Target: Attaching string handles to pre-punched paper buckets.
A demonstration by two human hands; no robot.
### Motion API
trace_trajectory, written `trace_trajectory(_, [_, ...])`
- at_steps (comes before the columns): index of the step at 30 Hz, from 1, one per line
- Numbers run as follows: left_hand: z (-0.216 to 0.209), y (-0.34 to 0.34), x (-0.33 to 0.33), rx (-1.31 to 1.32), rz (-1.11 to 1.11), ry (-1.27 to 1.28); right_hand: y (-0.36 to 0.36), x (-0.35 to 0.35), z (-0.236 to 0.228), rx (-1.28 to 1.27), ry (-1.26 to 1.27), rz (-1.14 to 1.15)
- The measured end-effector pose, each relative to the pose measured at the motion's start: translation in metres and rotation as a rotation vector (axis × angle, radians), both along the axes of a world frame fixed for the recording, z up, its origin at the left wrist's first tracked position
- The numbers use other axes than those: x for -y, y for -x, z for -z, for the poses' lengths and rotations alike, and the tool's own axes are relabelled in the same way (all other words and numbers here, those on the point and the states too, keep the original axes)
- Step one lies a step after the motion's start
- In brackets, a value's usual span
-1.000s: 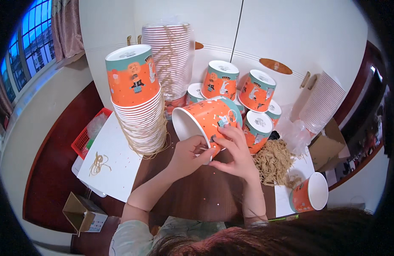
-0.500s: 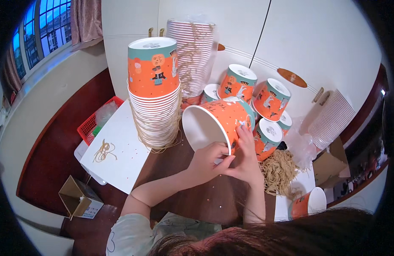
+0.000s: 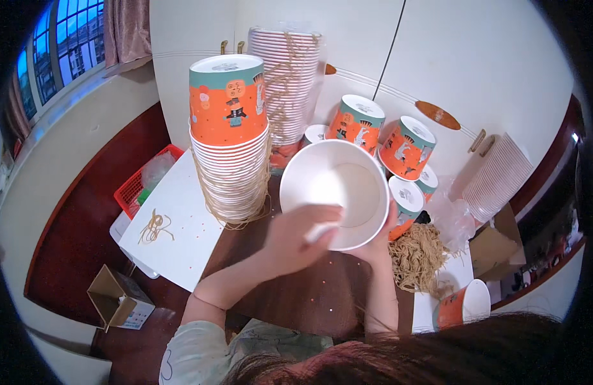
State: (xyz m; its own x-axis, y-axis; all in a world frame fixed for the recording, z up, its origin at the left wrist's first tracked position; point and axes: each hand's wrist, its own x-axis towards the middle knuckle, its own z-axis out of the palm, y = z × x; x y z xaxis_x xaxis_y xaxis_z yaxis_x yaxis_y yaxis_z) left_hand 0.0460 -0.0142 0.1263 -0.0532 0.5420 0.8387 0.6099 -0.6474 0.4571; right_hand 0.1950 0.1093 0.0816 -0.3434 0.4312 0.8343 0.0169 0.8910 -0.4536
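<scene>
A large paper bucket (image 3: 335, 186) is tipped toward me over the table, its round white mouth and bare inside facing me. My right hand (image 3: 376, 247) grips it from the right and underneath; most of those fingers are hidden behind its wall. At the lower left of the rim is my left hand (image 3: 303, 234), smeared by motion. Whether its fingers pinch the rim or hold something cannot be made out. Left of the bucket rises a tall stack of nested buckets (image 3: 229, 106), orange and green on top, with tan strings hanging round their rims.
Behind stands another wrapped bucket stack (image 3: 285, 83). Upturned buckets (image 3: 408, 151) are piled at the back right, above a heap of tan strings (image 3: 417, 256). One bucket (image 3: 463, 305) lies at the right edge. A few strings (image 3: 156, 228) lie on the white board at left.
The bucket has turned so that its mouth faces me instead of left. My right hand has slid round behind its lower right side; my left hand has shifted slightly left along the rim.
</scene>
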Motion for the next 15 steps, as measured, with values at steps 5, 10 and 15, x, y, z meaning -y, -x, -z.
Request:
trace_trajectory(5, [-0.004,0.050,-0.009,0.306,-0.184,0.035,-0.004,0.008,-0.010,-0.167,0.306,-0.199])
trace_trajectory(10, [0.008,0.065,-0.030,0.535,0.074,0.321,-0.012,0.010,-0.018,0.011,-0.271,0.175])
trace_trajectory(15, [0.016,0.061,-0.038,0.515,0.166,0.405,-0.012,0.019,-0.029,0.026,-0.547,0.228])
